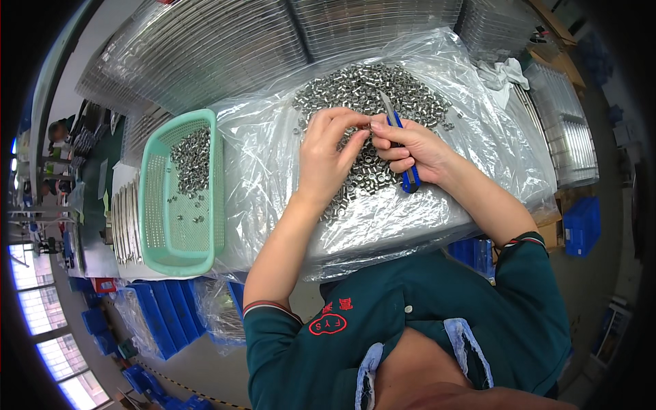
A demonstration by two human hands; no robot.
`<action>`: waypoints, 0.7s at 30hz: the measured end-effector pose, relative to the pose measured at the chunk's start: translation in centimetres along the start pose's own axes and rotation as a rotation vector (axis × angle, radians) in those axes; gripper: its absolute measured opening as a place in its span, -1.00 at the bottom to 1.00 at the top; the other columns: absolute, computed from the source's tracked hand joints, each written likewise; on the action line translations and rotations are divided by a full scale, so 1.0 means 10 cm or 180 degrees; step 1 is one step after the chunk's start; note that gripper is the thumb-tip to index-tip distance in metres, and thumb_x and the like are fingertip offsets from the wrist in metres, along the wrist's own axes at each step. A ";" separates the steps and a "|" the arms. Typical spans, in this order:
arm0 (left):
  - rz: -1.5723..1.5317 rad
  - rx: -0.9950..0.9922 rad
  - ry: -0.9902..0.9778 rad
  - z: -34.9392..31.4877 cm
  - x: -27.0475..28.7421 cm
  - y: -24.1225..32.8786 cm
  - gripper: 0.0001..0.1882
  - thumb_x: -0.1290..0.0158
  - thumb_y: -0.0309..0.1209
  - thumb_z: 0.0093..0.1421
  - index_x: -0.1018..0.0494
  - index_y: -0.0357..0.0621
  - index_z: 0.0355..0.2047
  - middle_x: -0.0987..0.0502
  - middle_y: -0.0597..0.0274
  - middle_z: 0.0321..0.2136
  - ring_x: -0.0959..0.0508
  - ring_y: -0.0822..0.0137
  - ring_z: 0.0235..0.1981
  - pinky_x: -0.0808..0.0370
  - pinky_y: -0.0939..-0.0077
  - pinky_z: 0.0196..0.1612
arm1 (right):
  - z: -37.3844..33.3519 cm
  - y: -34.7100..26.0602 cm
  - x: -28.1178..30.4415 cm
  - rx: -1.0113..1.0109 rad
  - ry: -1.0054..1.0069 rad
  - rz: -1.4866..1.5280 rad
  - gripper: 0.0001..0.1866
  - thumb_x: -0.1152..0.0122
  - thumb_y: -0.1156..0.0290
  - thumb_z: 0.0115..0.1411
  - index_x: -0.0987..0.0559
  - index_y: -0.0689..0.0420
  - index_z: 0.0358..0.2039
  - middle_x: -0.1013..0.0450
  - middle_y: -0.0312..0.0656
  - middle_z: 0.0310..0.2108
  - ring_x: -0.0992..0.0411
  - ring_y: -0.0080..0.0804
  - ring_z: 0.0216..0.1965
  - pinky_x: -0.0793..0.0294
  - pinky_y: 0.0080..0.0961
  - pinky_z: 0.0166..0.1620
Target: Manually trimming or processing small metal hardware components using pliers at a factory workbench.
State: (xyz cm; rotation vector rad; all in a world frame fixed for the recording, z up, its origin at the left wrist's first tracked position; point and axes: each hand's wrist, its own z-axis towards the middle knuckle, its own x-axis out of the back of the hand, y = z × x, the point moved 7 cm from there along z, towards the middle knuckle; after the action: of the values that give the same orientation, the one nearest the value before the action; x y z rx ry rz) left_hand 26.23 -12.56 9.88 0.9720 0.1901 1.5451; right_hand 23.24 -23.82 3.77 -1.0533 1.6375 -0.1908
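Observation:
My right hand (pixel 410 150) is closed around a blue utility knife (pixel 410 179), its blade out and pointing away from me. Close beside it, my left hand (pixel 333 147) has thumb and fingers pinched together, meeting the right fingertips. A small metal piece seems to be between them, mostly hidden by the fingers. Below and beyond both hands spreads a pile of small shiny metal ring-like parts (pixel 403 89) on a clear plastic sheet (pixel 260 157). To the left stands a light green plastic basket (pixel 219 232) holding more small metal parts (pixel 192 160).
Stacked clear plastic trays (pixel 205 55) line the table's far side, with another stack (pixel 564 130) at the right. A white cloth (pixel 502 75) lies at the far right. Thin metal rods (pixel 125 219) sit left of the basket. Blue bins (pixel 164 318) stand below the table's near left edge.

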 end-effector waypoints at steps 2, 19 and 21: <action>-0.0005 0.0014 -0.0047 -0.01 -0.01 0.00 -0.79 -0.13 -0.56 -0.04 -0.47 -0.17 -0.33 -0.45 0.20 -0.33 -0.45 0.33 -0.29 -0.40 0.55 -0.29 | 0.00 -0.01 0.00 0.0031 0.0013 -0.0029 -0.85 -0.06 0.33 0.17 -0.34 0.06 -0.30 -0.25 -0.45 -0.59 -0.07 -0.88 -0.74 0.00 -0.93 -0.77; -0.0025 -0.0058 -0.0101 0.00 -0.02 0.01 -0.80 -0.13 -0.57 -0.04 -0.44 -0.19 -0.35 -0.45 0.22 -0.32 -0.44 0.38 -0.31 -0.37 0.59 -0.35 | 0.00 -0.01 0.01 0.0085 0.0027 -0.0147 -0.87 -0.05 0.32 0.18 -0.35 0.07 -0.40 -0.27 -0.45 -0.58 -0.06 -0.88 -0.75 0.00 -0.92 -0.77; -0.0042 -0.0051 -0.0116 0.00 -0.03 0.02 -0.80 -0.13 -0.57 -0.04 -0.44 -0.19 -0.35 -0.45 0.22 -0.33 -0.45 0.39 -0.32 -0.37 0.59 -0.36 | 0.01 -0.01 0.02 0.0059 -0.0015 -0.0111 -0.86 -0.04 0.31 0.18 -0.35 0.08 -0.39 -0.27 -0.44 -0.58 -0.06 -0.88 -0.74 0.00 -0.92 -0.77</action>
State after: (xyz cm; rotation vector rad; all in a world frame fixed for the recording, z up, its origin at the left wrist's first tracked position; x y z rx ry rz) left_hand 26.02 -12.89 9.88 0.9836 0.1578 1.5136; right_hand 23.31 -24.00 3.61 -1.0679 1.6112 -0.2262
